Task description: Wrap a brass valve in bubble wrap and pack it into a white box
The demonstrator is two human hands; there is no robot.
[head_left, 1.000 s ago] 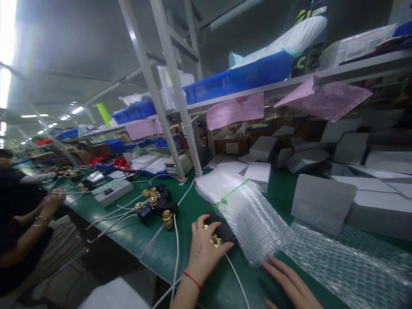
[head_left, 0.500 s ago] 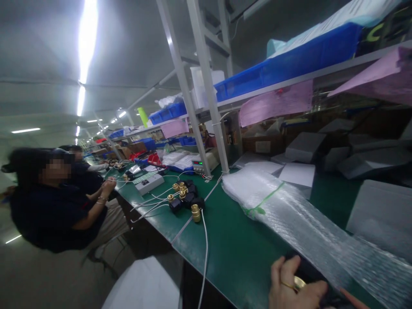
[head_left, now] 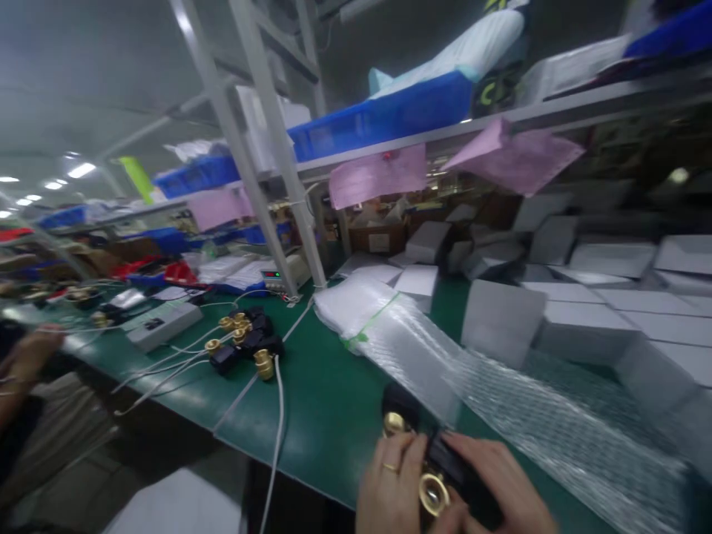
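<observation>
At the lower right of the head view, my left hand, with a ring on one finger, is closed on the left side of a black and brass valve unit. Wrapped round the black body's right side is my right hand. The unit's round brass opening faces up between the hands. Just beyond my left fingers, a second black part with a brass fitting rests on the green table. Bubble wrap bags, tied with a green strip, lie beyond my hands.
Several black and brass units with white cables lie left of centre, near a grey box. White cartons stand at the right. Metal posts rise behind the table to a shelf with a blue bin. A co-worker's hand is at far left.
The view has swung right, so the table things sit further left and more cartons show. Both hands are now seen on the unit, and the second black part has come into view.
</observation>
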